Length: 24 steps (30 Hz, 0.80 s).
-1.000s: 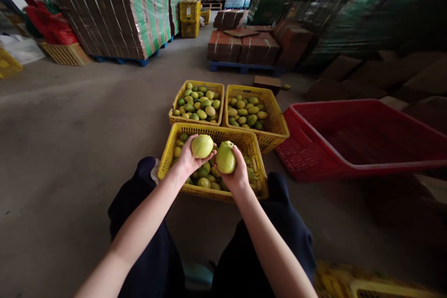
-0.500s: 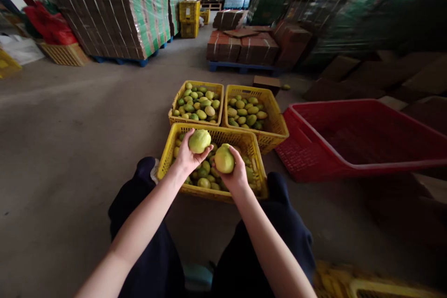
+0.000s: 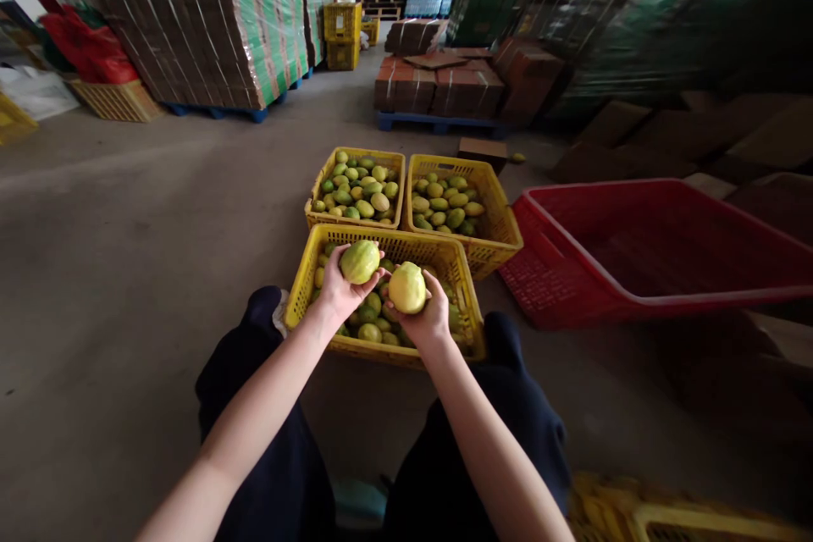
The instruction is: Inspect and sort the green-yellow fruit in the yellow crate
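In my left hand [image 3: 336, 284] rests a yellow-green lemon [image 3: 360, 262], with the fingers curled under and around it. A paler yellow lemon [image 3: 407, 288], its knobbed end turned up, is cupped by my right hand [image 3: 432, 318]. Both hands are close together above the front yellow crate [image 3: 311, 264]. Inside that crate lie several green and yellow lemons [image 3: 369, 332], partly covered by my hands and forearms. Two more yellow crates stand just behind, the left one [image 3: 402, 186] and the right one [image 3: 501, 216], each holding lemons of the same kind.
A large red bin [image 3: 559, 271] stands at the right, beside the crates. Behind are a small cardboard box [image 3: 483, 152] and flattened cartons [image 3: 438, 89] on a blue pallet. Wrapped carton stacks [image 3: 190, 25] rise at the left. Part of a yellow crate [image 3: 692, 521] shows at bottom right.
Both lemons have been turned in my hands and show different sides. My left hand has lowered slightly. The crates stand as before.
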Motion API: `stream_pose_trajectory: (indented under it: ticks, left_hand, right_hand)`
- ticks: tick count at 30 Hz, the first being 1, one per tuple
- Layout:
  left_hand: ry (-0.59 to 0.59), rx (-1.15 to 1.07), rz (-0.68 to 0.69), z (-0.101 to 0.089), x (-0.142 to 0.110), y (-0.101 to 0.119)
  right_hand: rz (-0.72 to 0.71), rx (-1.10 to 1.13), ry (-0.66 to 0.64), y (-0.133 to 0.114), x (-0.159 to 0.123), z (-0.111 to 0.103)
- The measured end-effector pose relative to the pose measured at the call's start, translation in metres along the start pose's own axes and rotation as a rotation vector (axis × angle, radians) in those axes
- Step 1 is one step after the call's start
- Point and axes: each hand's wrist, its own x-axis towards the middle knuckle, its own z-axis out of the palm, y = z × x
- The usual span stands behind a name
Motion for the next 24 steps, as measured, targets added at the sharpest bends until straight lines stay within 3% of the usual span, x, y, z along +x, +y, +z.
stream_pose_trajectory:
  ticks: [8, 15, 21, 24]
  left_hand:
    - [0.002, -0.117, 0.133, -0.002, -0.002, 0.005]
    - [-0.006, -0.326, 0.120, -0.004, 0.006, -0.007]
    - [0.051, -0.322, 0.061, -0.003, 0.016, -0.025]
    - [0.026, -0.318, 0.056, 0.000, 0.020, -0.030]
  right_hand:
    - [-0.027, -0.091, -0.315, -0.001, -0.006, 0.006]
    - [-0.098, 0.135, -0.110, 0.010, -0.007, 0.004]
    - [-0.151, 0.180, -0.047, 0.006, -0.005, 0.005]
    - [-0.175, 0.184, -0.049, 0.002, -0.005, 0.003]
